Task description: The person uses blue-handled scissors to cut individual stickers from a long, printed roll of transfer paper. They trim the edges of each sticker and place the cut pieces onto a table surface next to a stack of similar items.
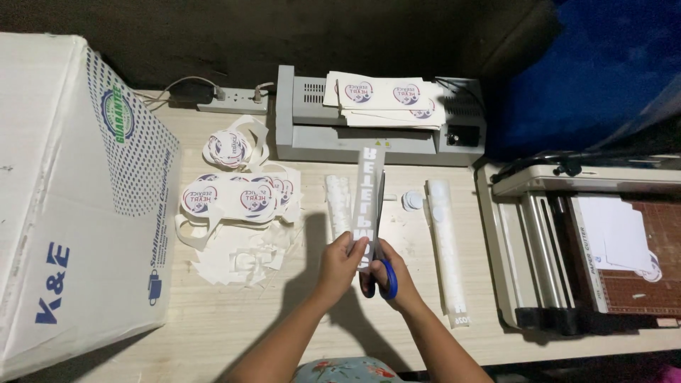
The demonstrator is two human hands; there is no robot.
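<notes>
Left hand [342, 261] pinches a lettered paper strip [368, 206] upright; right hand [389, 276] grips blue-handled scissors [381, 273] alongside it, over the wooden table [234, 319].

Long clear laminated strip [369, 202] with white letters, upright in my left hand [340, 261], pointing at the grey laminator [379, 135], blue-handled scissors [383, 273] in my right hand [399, 280], blades along the strip's right edge

Glossy laminated paper strip [369, 206], blue plastic scissor handles [387, 279], matt pale wood-grain table [234, 319], cardboard box [71, 206]
</notes>
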